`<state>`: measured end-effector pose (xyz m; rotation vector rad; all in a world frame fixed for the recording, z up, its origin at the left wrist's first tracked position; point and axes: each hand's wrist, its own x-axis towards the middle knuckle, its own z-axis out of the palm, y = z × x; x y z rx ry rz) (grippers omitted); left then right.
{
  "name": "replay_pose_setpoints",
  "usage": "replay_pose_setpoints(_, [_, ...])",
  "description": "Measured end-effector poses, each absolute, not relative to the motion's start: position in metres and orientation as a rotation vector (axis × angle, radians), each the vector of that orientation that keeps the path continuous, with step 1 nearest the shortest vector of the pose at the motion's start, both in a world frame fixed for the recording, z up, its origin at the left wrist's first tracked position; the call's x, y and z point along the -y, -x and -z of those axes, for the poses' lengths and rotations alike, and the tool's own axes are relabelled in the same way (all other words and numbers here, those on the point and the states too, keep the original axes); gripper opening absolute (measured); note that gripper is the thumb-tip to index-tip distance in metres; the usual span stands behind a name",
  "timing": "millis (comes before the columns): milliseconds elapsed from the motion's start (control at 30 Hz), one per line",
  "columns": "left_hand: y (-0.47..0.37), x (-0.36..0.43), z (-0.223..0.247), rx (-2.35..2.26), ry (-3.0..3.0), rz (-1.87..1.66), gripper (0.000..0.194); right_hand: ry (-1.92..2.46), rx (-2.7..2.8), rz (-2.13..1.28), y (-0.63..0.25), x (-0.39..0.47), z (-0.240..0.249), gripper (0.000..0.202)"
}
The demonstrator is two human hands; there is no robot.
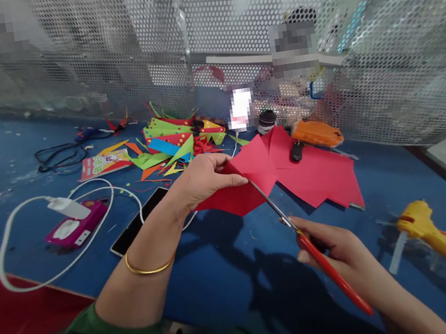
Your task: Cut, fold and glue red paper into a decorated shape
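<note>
My left hand pinches a piece of red paper between thumb and fingers above the blue table. My right hand is wrapped round the red handles of a pair of scissors. The scissors' metal blades point up and left, and their tips meet the red paper beside my left thumb. More red sheets lie stacked on the table just behind and to the right, with a small black object on top of them.
A yellow glue gun lies at right. Colourful paper scraps, a lit phone and an orange pouch are at the back. At left are a purple power strip, white cables and a dark-screened device.
</note>
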<state>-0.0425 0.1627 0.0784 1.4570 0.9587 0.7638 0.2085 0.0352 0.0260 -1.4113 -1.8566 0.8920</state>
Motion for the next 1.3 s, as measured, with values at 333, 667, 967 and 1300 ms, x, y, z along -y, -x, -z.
replay_pose_setpoints(333, [0.0464, -0.1648, -0.077, -0.981, -1.41, -0.701, 0.017, 1.43, 1.858, -0.848, -0.2105, -0.0336, -0.0209, 0.046])
replay_pose_setpoints(667, [0.0453, -0.1638, -0.0783, -0.944, -1.353, -0.69, 0.015, 1.414, 1.759, -0.983, -0.2056, -0.035, -0.024, 0.051])
replay_pose_setpoints(967, [0.0465, -0.1602, -0.0807, -0.905, -1.243, -0.642, 0.018, 1.326, 1.726, -1.16, -0.2049, -0.0315, -0.0249, 0.063])
replay_pose_setpoints(1300, [0.0453, -0.1614, -0.0773, -0.863, -1.264, -0.603, 0.029, 1.294, 1.773, -1.251, -0.2042, -0.0298, -0.0256, 0.06])
